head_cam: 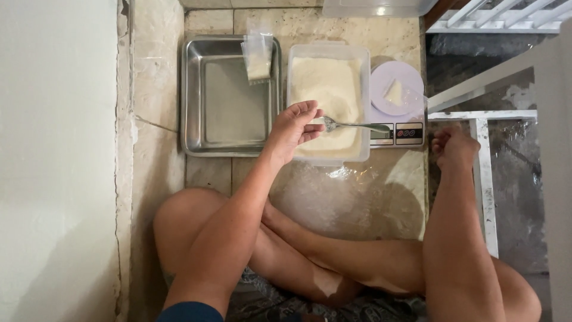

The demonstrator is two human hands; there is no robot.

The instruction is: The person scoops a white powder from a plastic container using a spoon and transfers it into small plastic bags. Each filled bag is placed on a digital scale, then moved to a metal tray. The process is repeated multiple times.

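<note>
Head view: the left hand (293, 128) grasps a metal fork (351, 125) by its pronged end over a clear plastic tub of pale powder (329, 89). The right hand (454, 146) is clenched and empty, just right of a kitchen scale (398, 132). A steel tray (229, 98) holding a small filled bag (258, 56) lies left of the tub, on the stone floor (351, 191).

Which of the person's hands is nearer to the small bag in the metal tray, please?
The left hand. It holds a fork over the tub of powder, just right of and below the bag. The right hand is far to the right, past the scale.
</note>
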